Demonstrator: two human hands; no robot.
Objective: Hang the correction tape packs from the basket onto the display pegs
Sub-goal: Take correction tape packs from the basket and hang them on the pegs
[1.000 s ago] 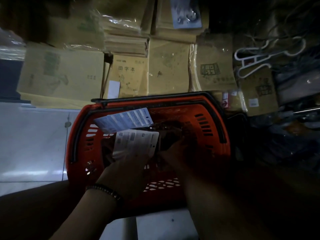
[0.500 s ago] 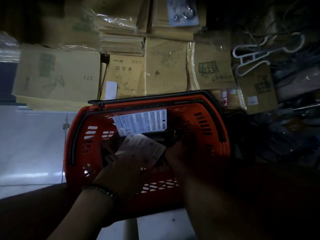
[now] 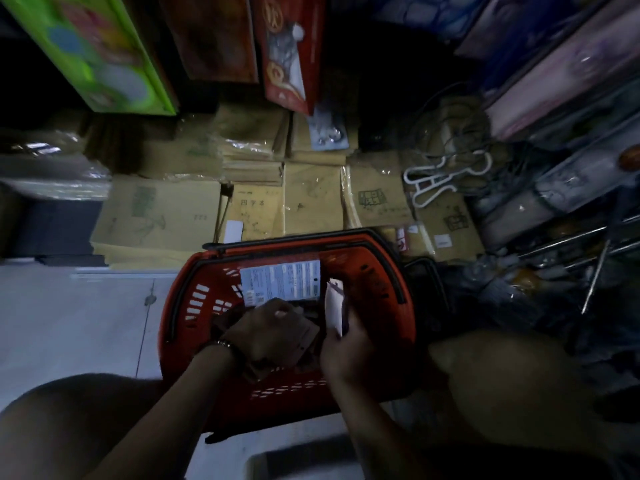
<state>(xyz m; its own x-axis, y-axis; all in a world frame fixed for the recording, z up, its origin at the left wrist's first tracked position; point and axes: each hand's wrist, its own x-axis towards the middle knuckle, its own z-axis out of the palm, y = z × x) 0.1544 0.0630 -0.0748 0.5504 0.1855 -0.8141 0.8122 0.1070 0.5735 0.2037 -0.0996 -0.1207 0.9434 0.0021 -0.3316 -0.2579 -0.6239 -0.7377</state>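
A red plastic basket with black handles stands on the floor in front of me. Both my hands are inside it. My left hand lies over a dim stack of packs, fingers curled on them. My right hand grips a white correction tape pack held on edge. Another pack, white with printed text, leans flat against the basket's far wall. No display pegs can be made out in the dark.
Stacks of brown wrapped notebooks fill the low shelf behind the basket. White plastic hangers and metal rods lie at the right. Green and red boxes stand above. Pale floor tiles spread to the left.
The view has tilted up, showing the boxes above. My left hand has dropped onto the stack with its pack, and my right hand now grips a white pack upright.
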